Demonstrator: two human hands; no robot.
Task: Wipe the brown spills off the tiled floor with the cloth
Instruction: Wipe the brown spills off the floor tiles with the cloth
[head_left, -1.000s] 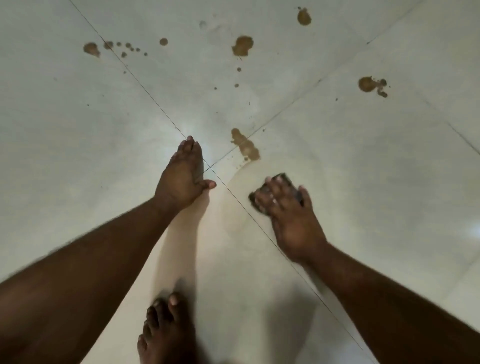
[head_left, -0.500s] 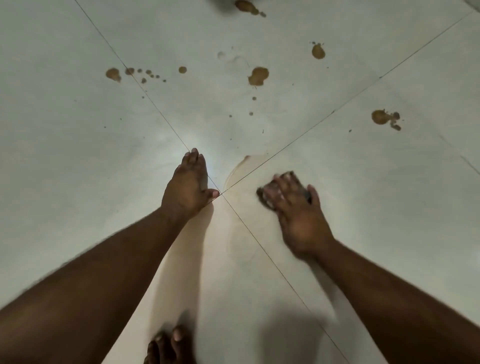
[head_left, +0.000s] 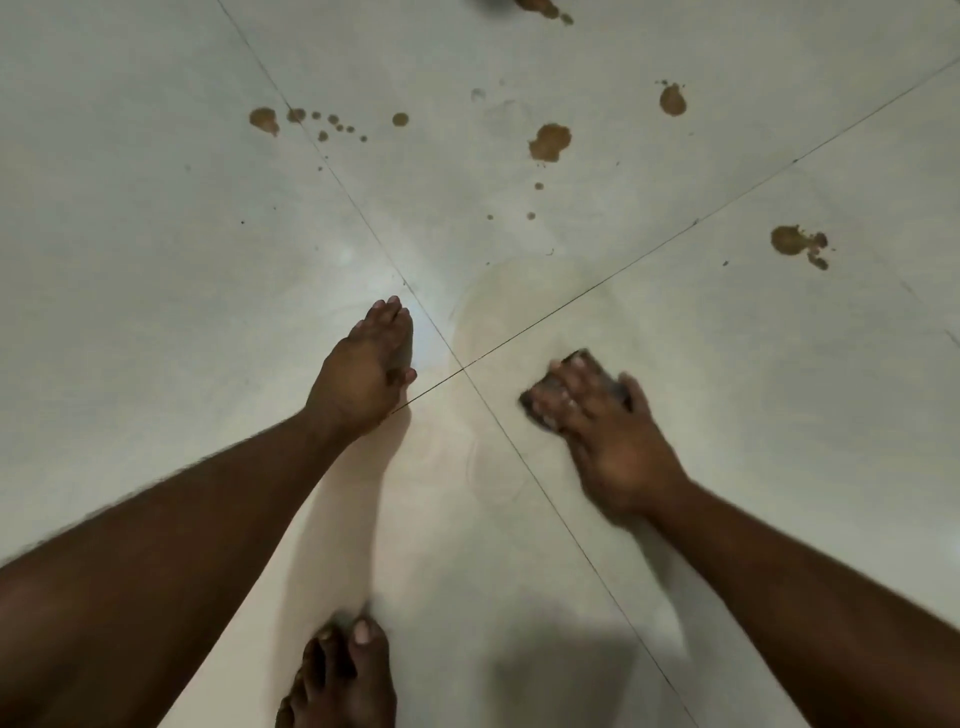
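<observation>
While the left hand (head_left: 363, 374) braces flat-fingered on the tiled floor (head_left: 156, 260), the right hand (head_left: 608, 441) presses a dark cloth (head_left: 597, 371) with extended fingers near brown spills (head_left: 549, 143).

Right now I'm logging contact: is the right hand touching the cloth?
Touching. The head view shows the right hand with fingers spread flat across the dark cloth, pressing it onto the tiled floor.

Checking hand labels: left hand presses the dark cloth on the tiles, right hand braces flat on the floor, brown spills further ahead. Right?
Hands are swapped. In the head view the right hand presses the dark cloth on the tiles, and the left hand braces flat on the floor. The brown spills do lie further ahead.
</observation>
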